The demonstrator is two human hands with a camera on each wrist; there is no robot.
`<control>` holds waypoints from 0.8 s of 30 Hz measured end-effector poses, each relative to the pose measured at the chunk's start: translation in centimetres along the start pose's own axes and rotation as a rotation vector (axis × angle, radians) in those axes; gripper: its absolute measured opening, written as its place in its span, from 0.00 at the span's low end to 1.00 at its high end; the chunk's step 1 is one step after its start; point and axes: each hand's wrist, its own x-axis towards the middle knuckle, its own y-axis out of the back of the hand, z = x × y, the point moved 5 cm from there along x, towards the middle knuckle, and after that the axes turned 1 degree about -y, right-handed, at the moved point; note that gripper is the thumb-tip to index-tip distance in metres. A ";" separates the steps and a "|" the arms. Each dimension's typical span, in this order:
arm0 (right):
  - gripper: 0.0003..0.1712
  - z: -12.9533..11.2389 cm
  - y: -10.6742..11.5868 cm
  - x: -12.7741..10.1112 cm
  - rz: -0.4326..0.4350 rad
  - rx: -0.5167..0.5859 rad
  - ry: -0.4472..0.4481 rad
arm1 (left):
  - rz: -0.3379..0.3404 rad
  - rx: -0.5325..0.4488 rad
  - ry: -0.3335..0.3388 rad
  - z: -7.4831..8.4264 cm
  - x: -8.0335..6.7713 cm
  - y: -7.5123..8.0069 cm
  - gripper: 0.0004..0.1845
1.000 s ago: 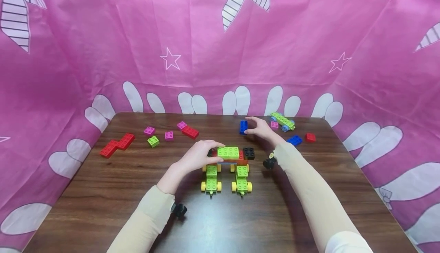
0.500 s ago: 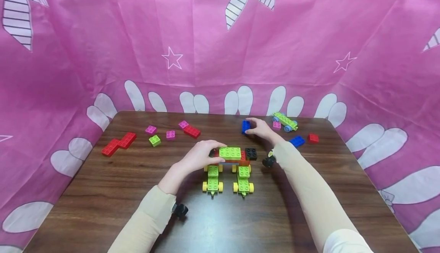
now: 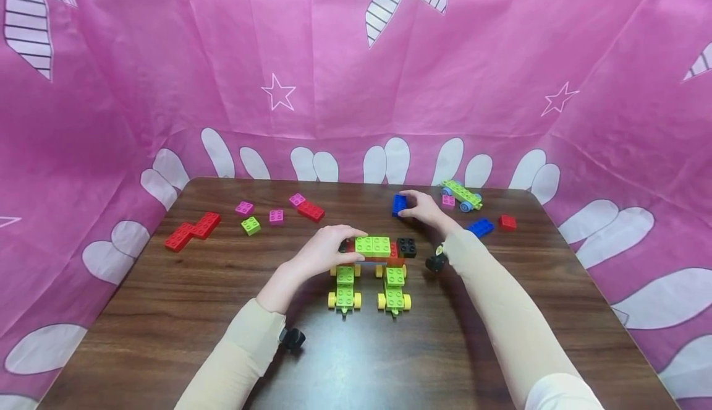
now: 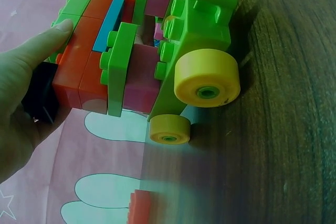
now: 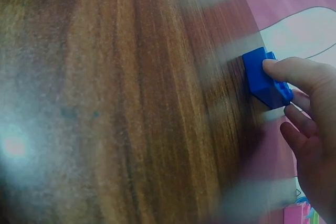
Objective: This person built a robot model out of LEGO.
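Note:
A brick build (image 3: 374, 248) stands mid-table: a green plate over red bricks with a black brick (image 3: 406, 247) at its right end, set across two green wheeled bases (image 3: 345, 290) with yellow wheels. My left hand (image 3: 346, 244) grips its left end; in the left wrist view the thumb (image 4: 50, 38) presses the red layer (image 4: 84, 72) beside a yellow wheel (image 4: 207, 78). Further back, my right hand (image 3: 408, 205) pinches a blue brick (image 3: 398, 204) lying on the table. The right wrist view shows fingertips (image 5: 286, 72) on that blue brick (image 5: 258, 77).
Loose at the back left are red bricks (image 3: 191, 232), a small green brick (image 3: 250, 226), pink bricks (image 3: 275, 216) and a red brick (image 3: 310, 211). At the back right lie a green base with blue wheels (image 3: 460, 195), a blue brick (image 3: 479, 227) and a red brick (image 3: 507, 222). Pink cloth surrounds the table.
Both hands stay where they were, the left on the build and the right at the blue brick. Only the head view has shifted slightly.

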 end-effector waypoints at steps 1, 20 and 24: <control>0.35 0.1 0.0 -0.1 0.006 -0.001 0.003 | -0.001 -0.001 0.000 0.0 0.0 0.0 0.24; 0.39 0.6 0.2 -1.6 0.046 -0.010 -0.002 | 0.011 -0.008 -0.003 0.1 -0.1 -0.1 0.25; 0.39 0.8 0.1 -2.0 0.056 0.002 -0.004 | 0.016 -0.001 0.006 0.0 -0.2 -0.1 0.25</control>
